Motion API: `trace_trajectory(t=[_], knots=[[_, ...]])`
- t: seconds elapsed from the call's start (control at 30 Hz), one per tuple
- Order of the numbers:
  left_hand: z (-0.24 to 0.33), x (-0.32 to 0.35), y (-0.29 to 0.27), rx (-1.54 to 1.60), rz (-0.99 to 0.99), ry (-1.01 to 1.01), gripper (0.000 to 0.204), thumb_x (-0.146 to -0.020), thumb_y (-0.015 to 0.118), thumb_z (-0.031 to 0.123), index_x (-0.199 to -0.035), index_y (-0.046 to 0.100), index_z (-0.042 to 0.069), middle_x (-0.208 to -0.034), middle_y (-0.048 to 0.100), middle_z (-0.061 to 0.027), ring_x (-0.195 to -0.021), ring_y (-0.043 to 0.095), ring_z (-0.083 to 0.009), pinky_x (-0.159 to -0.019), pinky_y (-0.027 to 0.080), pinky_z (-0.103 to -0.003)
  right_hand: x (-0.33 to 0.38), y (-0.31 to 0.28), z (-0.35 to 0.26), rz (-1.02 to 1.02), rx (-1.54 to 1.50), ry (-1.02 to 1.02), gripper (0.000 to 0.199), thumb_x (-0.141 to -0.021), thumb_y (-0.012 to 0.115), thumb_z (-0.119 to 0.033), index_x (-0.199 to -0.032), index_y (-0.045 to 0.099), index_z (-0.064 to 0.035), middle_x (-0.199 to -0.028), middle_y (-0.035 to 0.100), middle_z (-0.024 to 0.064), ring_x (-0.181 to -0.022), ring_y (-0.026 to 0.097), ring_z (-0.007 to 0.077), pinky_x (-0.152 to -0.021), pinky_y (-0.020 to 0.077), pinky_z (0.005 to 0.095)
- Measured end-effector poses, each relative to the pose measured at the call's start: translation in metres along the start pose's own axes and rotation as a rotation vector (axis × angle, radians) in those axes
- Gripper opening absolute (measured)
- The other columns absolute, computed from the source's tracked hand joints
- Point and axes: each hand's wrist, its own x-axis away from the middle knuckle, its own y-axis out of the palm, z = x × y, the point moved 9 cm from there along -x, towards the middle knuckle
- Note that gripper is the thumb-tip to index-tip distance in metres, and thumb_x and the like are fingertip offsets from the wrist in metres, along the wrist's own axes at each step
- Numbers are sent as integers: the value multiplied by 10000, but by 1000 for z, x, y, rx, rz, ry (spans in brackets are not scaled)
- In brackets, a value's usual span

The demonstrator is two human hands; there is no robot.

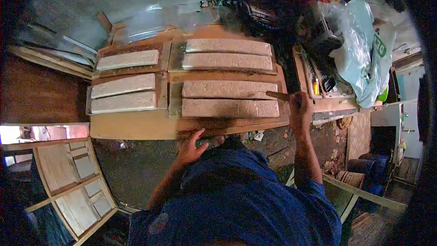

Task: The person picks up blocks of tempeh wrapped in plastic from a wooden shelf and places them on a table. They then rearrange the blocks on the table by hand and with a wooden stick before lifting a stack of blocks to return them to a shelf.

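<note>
Pale, rough-faced long strips lie in rows on dark boards over an orange-brown table [132, 125]. My right hand [300, 107] is closed round a thin brown-handled tool [278, 95]. Its narrow tip reaches over the right end of a pale strip [223, 89]; whether it touches cannot be made out. Just below lies another strip [230, 108], close alongside. My left hand [193, 148] is near the table's front edge, fingers apart, holding nothing.
Another pale strip pair [227, 60] lies farther back, with shorter strips [123, 99] at the left. Clear plastic sheets [145, 25] lie at the table's back. A side table at right bears plastic bags [359, 48] and a yellow lighter-like object [316, 87]. Wooden panelled frames [75, 187] stand lower left.
</note>
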Motion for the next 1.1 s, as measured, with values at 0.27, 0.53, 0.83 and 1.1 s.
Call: trace_trajectory(t=[0.27, 0.53, 0.83, 1.1], knots=[[14, 1, -1, -24, -15, -22, 601, -881, 693, 261, -1414, 458, 111, -1309, 575, -198, -1178, 577, -361, -962, 481, -448, 11, -25, 12, 176, 83, -33, 213, -954, 619, -220, -1006, 564, -21, -831, 619, 128, -745, 584, 221, -690, 471, 349], [8, 2, 1, 33, -26, -16, 613, -887, 690, 250, -1425, 436, 102, -1335, 558, -180, -1216, 546, -344, -991, 457, -456, 0, -33, 16, 78, 70, 78, 222, -967, 595, -290, -1054, 569, -88, -883, 648, 166, -787, 627, 335, -706, 481, 416], [5, 8, -10, -44, 56, 43, 589, -862, 693, 281, -1366, 492, 50, -1328, 551, -216, -1229, 525, -384, -1060, 397, -442, 3, -6, -26, 133, 219, -191, 219, -965, 603, -266, -1075, 551, -84, -886, 641, 159, -789, 628, 354, -692, 488, 420], [1, 19, -19, -64, 76, 29, 592, -852, 697, 297, -1342, 504, 25, -1312, 551, -232, -1227, 523, -380, -1052, 404, -434, 2, 47, -103, -28, 37, -282, 228, -938, 619, -188, -1104, 530, -59, -913, 646, 218, -865, 635, 456, -685, 499, 444]])
